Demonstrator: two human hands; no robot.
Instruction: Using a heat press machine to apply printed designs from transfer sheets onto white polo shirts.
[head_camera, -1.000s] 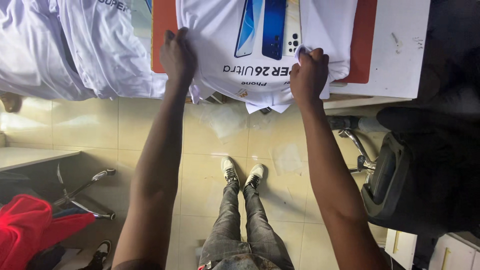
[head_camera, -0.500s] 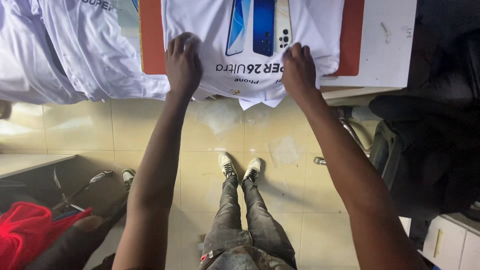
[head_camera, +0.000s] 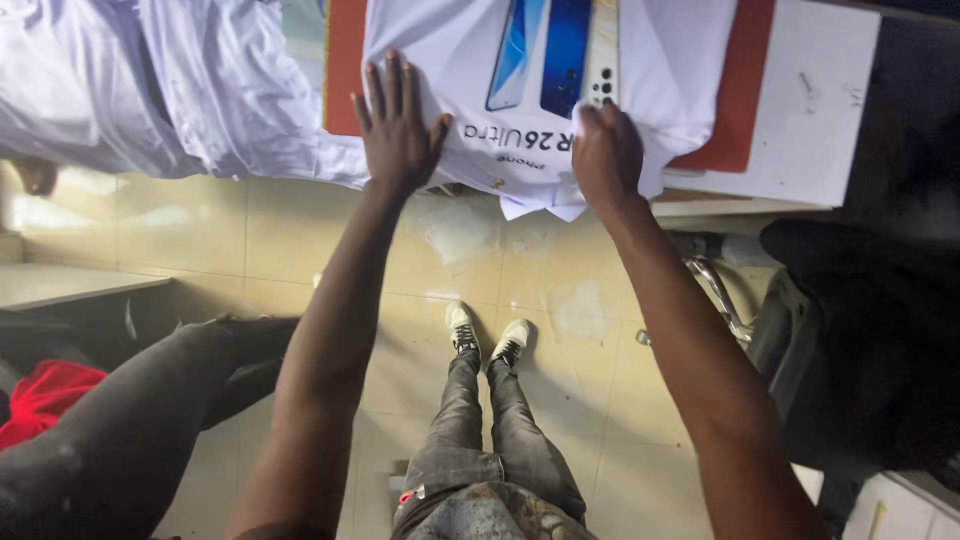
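A white T-shirt printed with blue phone pictures lies spread over an orange-red board on a white table. My left hand presses flat on the shirt's left part, fingers spread. Resting on the shirt's lower right part, over the print, is my right hand, its fingers together and slightly curled. The shirt's hem hangs over the table's front edge.
More white garments are piled at the left of the table. Another person's dark-trousered leg comes in at lower left beside a red cloth. A dark chair stands at right. My legs and shoes stand on the tiled floor.
Both hands have slid up onto the shirt from its hem, and the left hand has opened flat. A person's leg has come further in at lower left.
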